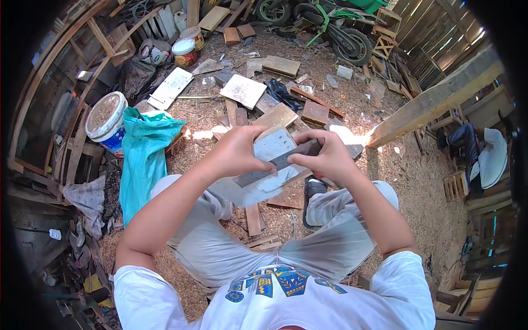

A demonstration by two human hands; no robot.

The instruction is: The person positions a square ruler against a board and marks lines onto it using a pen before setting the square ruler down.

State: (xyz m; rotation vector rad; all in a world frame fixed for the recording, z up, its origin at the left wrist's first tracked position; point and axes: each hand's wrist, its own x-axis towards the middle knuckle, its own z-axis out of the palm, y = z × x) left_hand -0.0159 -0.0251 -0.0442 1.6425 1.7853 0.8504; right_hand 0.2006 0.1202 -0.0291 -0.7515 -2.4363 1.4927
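Observation:
A dark grey flat strip [282,162] lies slantwise across a board with a white-painted face [269,144], held over the gap between the knees. My left hand [234,153] is closed on the strip, its thumb pressed on the near side and its fingers hidden at the board's far left edge. Closed round the strip's upper right end is my right hand [330,155], thumb on top. Whether the strip is metal or an abrasive sheet I cannot tell. The board's white lower part reaches down between the forearms, and what supports it underneath is hidden.
Loose boards [243,91] and shavings cover the ground ahead. At left stand a lidded bucket [107,116] and a teal cloth [144,159]. A thick wooden post [434,102] slants up on the right. A green motorbike [330,25] is at the back; a seated person [487,157] is far right.

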